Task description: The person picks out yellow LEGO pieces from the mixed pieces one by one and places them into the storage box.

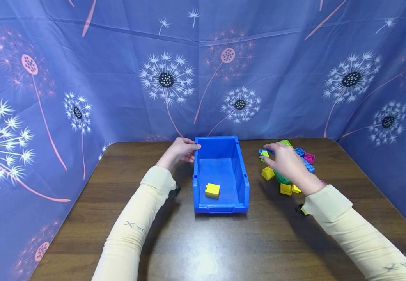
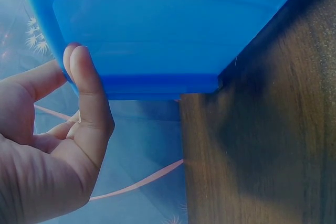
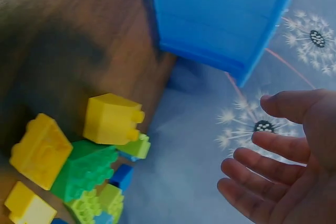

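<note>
A blue plastic bin [image 1: 221, 208] stands on the table in front of me, a yellow toy brick [image 1: 212, 191] lying inside towards its front. My left hand [image 1: 183, 150] grips the bin's rim at the back left corner, thumb on the edge. In the left wrist view, fingers [image 2: 89, 72] press against the bin's side wall. Over a pile of toy bricks right of the bin hovers my right hand [image 1: 287, 162], fingers spread and holding nothing. Nearest its fingertips in the head view is a lime green brick [image 1: 264, 155]. The right wrist view shows a yellow sloped brick [image 3: 107, 119] beside a green brick [image 3: 86, 169].
The pile also has a magenta brick [image 1: 309, 157], blue bricks [image 1: 299, 152] and several yellow ones, such as a yellow brick [image 1: 285, 189] at its front. Behind the wooden table [image 1: 259, 242] hangs a blue cloth [image 1: 118, 78] printed with dandelions.
</note>
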Demonstrator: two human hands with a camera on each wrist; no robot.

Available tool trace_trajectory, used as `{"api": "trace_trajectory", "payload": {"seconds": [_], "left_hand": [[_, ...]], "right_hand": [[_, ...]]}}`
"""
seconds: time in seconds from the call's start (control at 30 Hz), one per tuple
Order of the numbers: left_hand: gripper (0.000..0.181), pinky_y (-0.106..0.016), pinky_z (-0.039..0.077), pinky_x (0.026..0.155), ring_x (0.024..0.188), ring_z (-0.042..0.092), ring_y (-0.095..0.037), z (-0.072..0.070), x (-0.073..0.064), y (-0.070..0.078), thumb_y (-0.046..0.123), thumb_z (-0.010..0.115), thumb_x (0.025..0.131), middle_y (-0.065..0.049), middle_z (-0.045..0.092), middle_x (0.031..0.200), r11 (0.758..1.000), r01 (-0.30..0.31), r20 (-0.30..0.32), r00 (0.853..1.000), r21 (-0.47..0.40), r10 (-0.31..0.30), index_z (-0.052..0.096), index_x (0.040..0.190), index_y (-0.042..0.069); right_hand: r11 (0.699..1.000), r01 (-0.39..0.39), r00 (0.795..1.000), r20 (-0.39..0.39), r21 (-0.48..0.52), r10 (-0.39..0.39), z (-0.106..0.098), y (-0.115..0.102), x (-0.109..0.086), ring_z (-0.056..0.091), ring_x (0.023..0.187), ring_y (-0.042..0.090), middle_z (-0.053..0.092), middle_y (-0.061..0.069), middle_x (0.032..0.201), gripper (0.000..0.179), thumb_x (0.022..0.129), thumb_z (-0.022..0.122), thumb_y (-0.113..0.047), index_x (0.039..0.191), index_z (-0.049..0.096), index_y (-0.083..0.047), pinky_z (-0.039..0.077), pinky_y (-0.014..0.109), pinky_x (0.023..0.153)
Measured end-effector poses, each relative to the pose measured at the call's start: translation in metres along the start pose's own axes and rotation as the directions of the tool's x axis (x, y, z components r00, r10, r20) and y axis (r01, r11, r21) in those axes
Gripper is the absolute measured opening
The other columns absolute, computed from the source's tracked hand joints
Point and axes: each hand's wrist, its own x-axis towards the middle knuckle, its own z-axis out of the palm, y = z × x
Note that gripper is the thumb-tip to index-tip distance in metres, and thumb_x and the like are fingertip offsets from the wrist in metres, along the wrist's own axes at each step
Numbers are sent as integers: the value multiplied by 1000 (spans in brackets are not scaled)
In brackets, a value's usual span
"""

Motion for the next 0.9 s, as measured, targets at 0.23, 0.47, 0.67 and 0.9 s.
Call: {"api": "trace_trajectory", "payload": {"seconds": [0.23, 0.47, 0.67, 0.9], "left_hand": [[41, -37, 59, 68, 55, 62, -17, 0, -1, 1, 25, 66, 89, -13, 61, 80, 1000, 3, -4, 1000, 1, -3, 54, 121, 2], [41, -35, 59, 66, 57, 63, -17, 1, 0, -1, 26, 66, 89, -13, 61, 82, 1000, 0, -6, 1000, 4, 0, 55, 120, 3], [41, -34, 59, 65, 57, 63, -17, 1, 0, -1, 26, 67, 89, -14, 61, 83, 1000, 0, -8, 1000, 4, 0, 55, 120, 3], [41, -36, 59, 67, 56, 62, -17, 0, 0, -2, 26, 67, 89, -13, 61, 82, 1000, -6, -6, 1000, -1, 6, 54, 121, 3]], "right_hand": [[997, -54, 997, 59, -48, 57, 14, 12, 1, 61, 81, 30, 60, 25, 114, 45, 88, 66, -24, 123, 57, 3, 56, 45, 68], [992, -85, 986, 134, -89, 97, 26, 18, 0, 62, 85, 33, 62, 25, 110, 49, 85, 70, -26, 121, 58, 4, 56, 42, 64], [991, -85, 981, 166, -102, 101, 37, 24, -1, 62, 93, 39, 63, 25, 108, 48, 84, 71, -25, 118, 59, 6, 55, 51, 71], [987, -116, 971, 197, -107, 136, 44, 26, 0, 59, 102, 44, 57, 29, 119, 49, 84, 71, -24, 121, 59, 4, 55, 53, 73]]}}
